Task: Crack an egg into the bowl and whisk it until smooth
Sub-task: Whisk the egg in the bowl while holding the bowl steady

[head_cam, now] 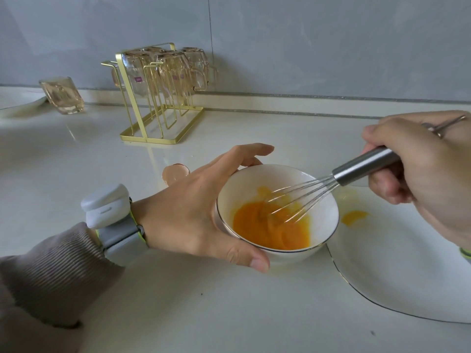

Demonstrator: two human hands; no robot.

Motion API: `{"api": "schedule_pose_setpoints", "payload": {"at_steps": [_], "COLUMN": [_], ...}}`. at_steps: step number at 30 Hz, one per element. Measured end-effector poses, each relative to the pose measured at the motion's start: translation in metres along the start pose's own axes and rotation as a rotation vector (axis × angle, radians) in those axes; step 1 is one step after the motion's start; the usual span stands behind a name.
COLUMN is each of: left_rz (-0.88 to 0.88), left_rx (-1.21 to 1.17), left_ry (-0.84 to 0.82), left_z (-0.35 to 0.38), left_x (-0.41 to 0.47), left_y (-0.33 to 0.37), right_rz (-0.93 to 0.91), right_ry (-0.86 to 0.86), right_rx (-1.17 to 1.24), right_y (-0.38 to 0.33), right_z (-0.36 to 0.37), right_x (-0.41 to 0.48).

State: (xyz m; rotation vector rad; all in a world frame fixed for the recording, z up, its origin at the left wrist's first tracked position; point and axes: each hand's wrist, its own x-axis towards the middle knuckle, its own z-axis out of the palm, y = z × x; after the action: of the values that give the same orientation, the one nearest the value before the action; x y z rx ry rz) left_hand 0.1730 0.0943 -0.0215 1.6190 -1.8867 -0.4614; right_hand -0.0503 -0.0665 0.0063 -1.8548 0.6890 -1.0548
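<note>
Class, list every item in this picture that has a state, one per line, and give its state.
left hand: cupped round the bowl's side, steadying it
right hand: closed on the whisk handle
whisk: tilted, wires in the egg
bowl: upright on the counter, holding egg
egg: broken up, orange, streaky
eggshell: empty, on the counter behind the left hand
plate: smeared with spilled yolk
glasses: hung upside down on the gold rack

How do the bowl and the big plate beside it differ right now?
The bowl is deep and holds beaten egg; the plate is shallow, with only a yolk smear. The left hand steadies the bowl; the plate is untouched. Both are white with dark rims.
</note>
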Motion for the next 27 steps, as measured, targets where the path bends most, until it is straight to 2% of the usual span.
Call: {"api": "schedule_pose_setpoints", "payload": {"at_steps": [7,10,14,17,27], "left_rz": [0.011,0.018,0.01,0.001,0.014], "left_rx": [-0.011,-0.012,0.0,0.01,0.003], "left_ry": [0.0,0.003,0.0,0.0,-0.001], "left_z": [0.0004,0.0007,0.0,0.0,0.0003], "left_x": [0.0001,0.0005,0.0,-0.0005,0.0001], "left_y": [0.0008,0.0014,0.0012,0.0014,0.0004], "right_rz": [0.02,0.066,0.049,0.087,0.134], "right_ry": [-0.002,-0.025,0.0,-0.009,-0.005], "right_rx": [-0.002,0.081,0.023,0.087,0.07], "right_y": [0.0003,0.0002,0.0012,0.0013,0.0], "right_z": [0.0001,0.0002,0.0023,0.0032,0.0037], "right_x": [0.0005,0.0004,0.0008,-0.0002,-0.0003]}}
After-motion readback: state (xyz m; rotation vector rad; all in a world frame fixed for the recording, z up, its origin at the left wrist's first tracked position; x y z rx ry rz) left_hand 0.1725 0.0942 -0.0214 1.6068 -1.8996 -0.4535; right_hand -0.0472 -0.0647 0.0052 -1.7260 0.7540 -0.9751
